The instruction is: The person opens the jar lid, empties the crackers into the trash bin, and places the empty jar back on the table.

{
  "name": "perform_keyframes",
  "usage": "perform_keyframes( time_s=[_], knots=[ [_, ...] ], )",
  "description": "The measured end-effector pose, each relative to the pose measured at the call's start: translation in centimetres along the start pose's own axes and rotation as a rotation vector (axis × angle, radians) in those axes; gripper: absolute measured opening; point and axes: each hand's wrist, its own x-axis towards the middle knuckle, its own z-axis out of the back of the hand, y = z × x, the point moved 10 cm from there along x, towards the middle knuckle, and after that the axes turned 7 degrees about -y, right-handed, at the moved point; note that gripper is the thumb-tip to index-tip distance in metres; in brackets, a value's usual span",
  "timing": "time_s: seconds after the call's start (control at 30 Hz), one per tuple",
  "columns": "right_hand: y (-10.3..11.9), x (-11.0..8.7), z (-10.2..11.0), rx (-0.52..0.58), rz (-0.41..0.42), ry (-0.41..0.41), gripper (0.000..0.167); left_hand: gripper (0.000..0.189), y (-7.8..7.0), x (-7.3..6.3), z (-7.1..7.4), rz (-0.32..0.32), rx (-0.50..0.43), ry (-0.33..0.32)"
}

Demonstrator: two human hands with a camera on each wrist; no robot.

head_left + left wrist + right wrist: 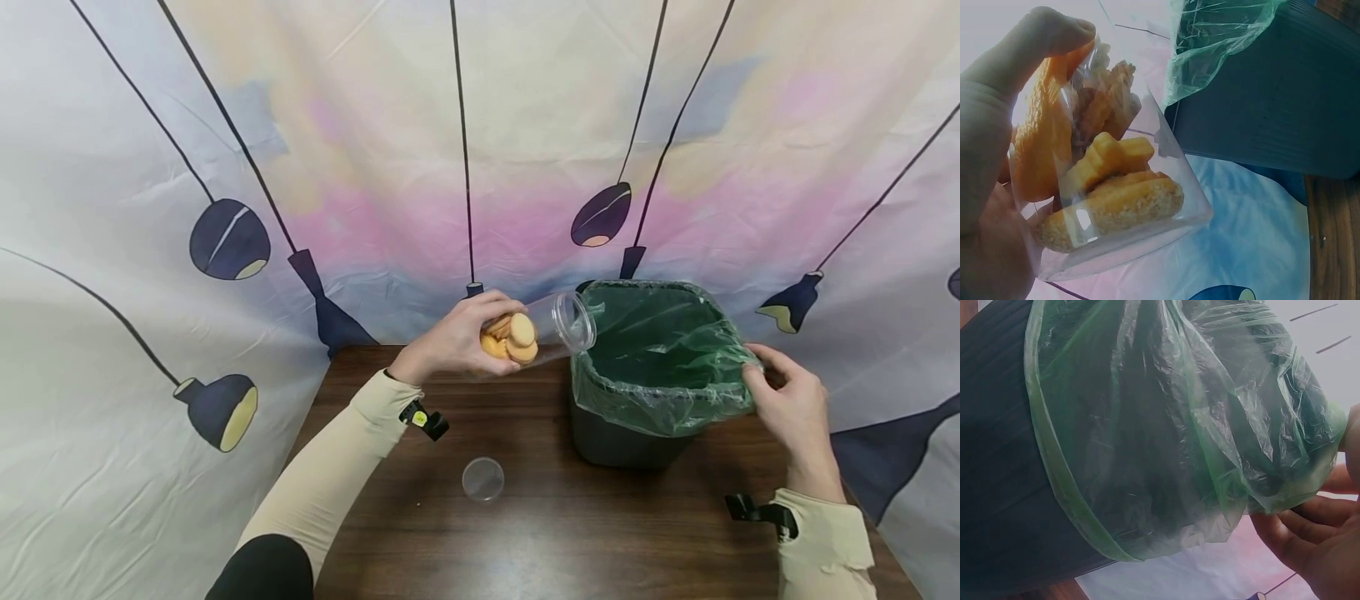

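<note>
My left hand (459, 333) grips a clear plastic jar (551, 323) that is tilted almost onto its side, its uncovered mouth over the left rim of a dark trash can (622, 437). Pale round cookies (521, 333) and yellow pieces lie at the jar's closed end. In the left wrist view, a star-shaped piece (1110, 159) shows through the plastic. A translucent green trash bag (652, 408) lines the can and folds over its rim. At the can's right side, my right hand (791, 404) pinches the bag's edge (1297, 494) between thumb and fingers.
A clear round lid (483, 480) lies flat on the dark wooden table (540, 550), left of the can. Behind the table hangs a cloth backdrop (405, 167) printed with lamps. The can stands near the table's back edge.
</note>
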Motion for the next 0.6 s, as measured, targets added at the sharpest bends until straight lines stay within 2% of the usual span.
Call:
perform_keyframes(
  time_s=[0.27, 0.6],
  knots=[
    [-0.2, -0.1, -0.1, 0.013, 0.006, -0.007, 0.040, 0.069, -0.1, 0.4, 0.1, -0.016, 0.029, -0.003],
    [0.0, -0.2, 0.1, 0.005, 0.014, -0.008, 0.040, 0.067, -1.2, 1.3, 0.3, -0.030, 0.046, 0.003]
  ],
)
